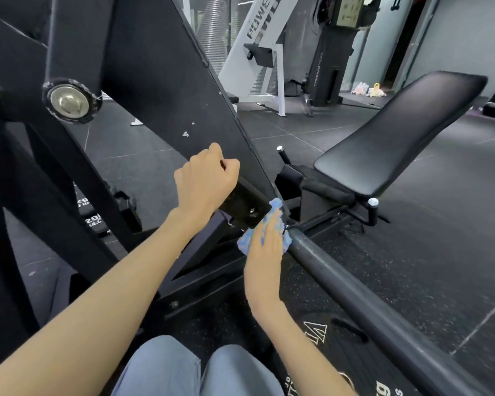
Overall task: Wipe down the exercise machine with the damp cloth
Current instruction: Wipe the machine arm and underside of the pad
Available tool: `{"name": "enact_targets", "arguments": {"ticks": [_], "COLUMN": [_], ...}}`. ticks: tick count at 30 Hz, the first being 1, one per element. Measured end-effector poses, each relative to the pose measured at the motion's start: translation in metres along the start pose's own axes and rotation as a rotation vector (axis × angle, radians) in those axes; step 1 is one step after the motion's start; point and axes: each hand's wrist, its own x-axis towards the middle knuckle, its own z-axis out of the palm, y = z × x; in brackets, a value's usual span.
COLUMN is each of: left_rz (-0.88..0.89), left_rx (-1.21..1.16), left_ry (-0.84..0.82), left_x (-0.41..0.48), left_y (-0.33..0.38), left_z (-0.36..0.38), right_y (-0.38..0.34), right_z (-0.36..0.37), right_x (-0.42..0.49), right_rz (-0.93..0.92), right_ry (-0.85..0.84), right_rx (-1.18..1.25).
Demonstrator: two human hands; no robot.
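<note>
While the left hand (206, 178) curls its fingers around the lower edge of the black slanted plate (166, 90) of the exercise machine (69, 172), the right hand (265, 252) at five o'clock from it presses the blue cloth (270, 224) with straight fingers against the machine's joint, where the grey bar (355, 295) begins. A padded bench (395, 132) lies at two o'clock.
</note>
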Motion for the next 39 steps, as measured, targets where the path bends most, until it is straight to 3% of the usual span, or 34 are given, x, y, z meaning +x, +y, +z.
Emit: {"name": "enact_targets", "arguments": {"ticks": [2,5,8,9,13,17,22,28,32,39], "left_rz": [-0.012,-0.017,-0.024,-0.026,-0.011,0.001,-0.021,-0.001,-0.018,0.004], "left_rx": [-0.003,-0.017,-0.025,-0.024,-0.022,-0.043,-0.043,-0.022,-0.029,-0.095], "left_ry": [-0.003,0.000,-0.004,-0.003,0.022,-0.004,-0.002,-0.035,-0.012,-0.033], "left_x": [-0.001,-0.001,-0.001,-0.001,0.000,0.000,0.000,-0.001,-0.003,-0.004], "left_y": [0.000,0.001,0.001,0.001,-0.002,-0.004,-0.003,-0.003,-0.003,-0.003], "left_z": [-0.001,-0.001,0.000,0.001,0.003,0.001,0.002,-0.002,-0.003,-0.007], "right_y": [-0.002,0.003,0.017,0.019,0.026,0.043,0.059,0.035,0.052,0.083], "right_z": [0.000,-0.026,-0.060,-0.070,-0.075,-0.078,-0.105,-0.090,-0.106,-0.191], "right_x": [-0.022,-0.029,0.006,0.023,0.065,0.058,0.069,0.054,0.027,-0.043], "right_rz": [-0.030,-0.040,0.082,0.099,-0.017,-0.018,0.170,0.235,0.164,0.233], "right_ry": [-0.079,-0.133,0.155,0.166,-0.262,-0.268,-0.672,-0.583,-0.487,-0.423], "right_rx": [0.078,0.416,0.410,0.378,0.368,-0.161,-0.346,-0.327,-0.485,-0.634]}}
